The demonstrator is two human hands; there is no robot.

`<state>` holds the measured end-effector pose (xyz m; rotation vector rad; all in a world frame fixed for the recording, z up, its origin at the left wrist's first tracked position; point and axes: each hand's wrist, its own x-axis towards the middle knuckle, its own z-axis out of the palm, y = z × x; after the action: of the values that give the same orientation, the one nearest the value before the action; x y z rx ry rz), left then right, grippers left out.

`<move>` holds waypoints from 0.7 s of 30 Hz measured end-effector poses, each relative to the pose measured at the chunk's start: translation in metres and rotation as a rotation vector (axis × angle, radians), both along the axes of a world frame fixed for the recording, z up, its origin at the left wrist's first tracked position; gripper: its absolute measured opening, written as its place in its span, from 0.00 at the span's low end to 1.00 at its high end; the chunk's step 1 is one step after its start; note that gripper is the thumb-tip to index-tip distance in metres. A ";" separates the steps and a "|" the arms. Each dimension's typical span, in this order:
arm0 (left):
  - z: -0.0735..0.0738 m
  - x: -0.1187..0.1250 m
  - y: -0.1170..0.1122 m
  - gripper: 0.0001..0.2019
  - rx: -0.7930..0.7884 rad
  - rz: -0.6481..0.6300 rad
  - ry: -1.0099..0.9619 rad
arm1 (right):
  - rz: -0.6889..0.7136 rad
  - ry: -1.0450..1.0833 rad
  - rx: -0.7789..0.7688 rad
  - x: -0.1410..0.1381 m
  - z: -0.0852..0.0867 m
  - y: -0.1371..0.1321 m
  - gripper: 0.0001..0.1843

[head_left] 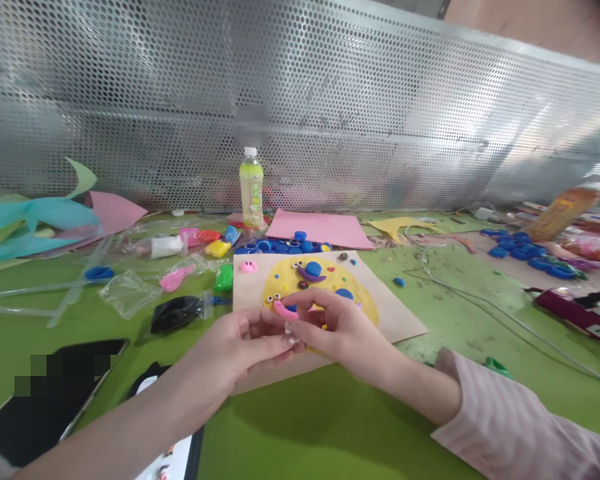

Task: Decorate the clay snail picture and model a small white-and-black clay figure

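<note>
Fingertips of my left hand (250, 343) and my right hand (333, 323) meet in a pinch above the front of a beige card (400, 327). Whatever they hold between them is too small or hidden to make out. On the card lies a yellow clay patch (367, 307) with clay snails on it. One is a purple snail (311, 271) with a blue shell and little eyes. Just behind my fingertips shows a pink clay snail (284, 311), partly covered by my right hand. A pink clay blob (248, 267) with eyes sits at the card's back left corner.
Several blue clay pots (293, 247) and a pink sheet (320, 228) lie behind the card, near a drink bottle (251, 190). Bagged clay (175, 313) and a phone (60, 387) are at left. A white cable (460, 290) crosses the green table at right.
</note>
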<state>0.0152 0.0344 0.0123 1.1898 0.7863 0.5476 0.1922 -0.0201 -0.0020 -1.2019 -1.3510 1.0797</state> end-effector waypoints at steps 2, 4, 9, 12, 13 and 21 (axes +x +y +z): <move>0.001 0.000 0.000 0.03 0.003 -0.008 0.006 | -0.006 -0.003 0.006 0.001 0.002 0.000 0.17; 0.001 0.000 0.000 0.03 -0.004 -0.004 0.011 | -0.011 0.003 0.004 0.001 0.004 -0.001 0.16; 0.001 0.000 0.001 0.04 -0.024 0.003 0.009 | -0.011 0.002 -0.002 0.002 0.003 0.000 0.16; 0.001 -0.001 0.001 0.03 -0.041 -0.011 0.006 | -0.009 -0.006 0.005 0.003 0.002 0.000 0.17; 0.001 -0.001 0.001 0.03 -0.043 -0.013 0.007 | -0.007 -0.002 0.003 0.003 0.002 0.000 0.16; -0.001 -0.002 0.001 0.06 -0.011 -0.049 0.056 | 0.025 0.056 -0.062 0.002 0.006 0.001 0.14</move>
<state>0.0135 0.0359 0.0110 1.2157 0.8045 0.4711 0.1937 -0.0186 0.0044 -1.1939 -1.3008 1.1716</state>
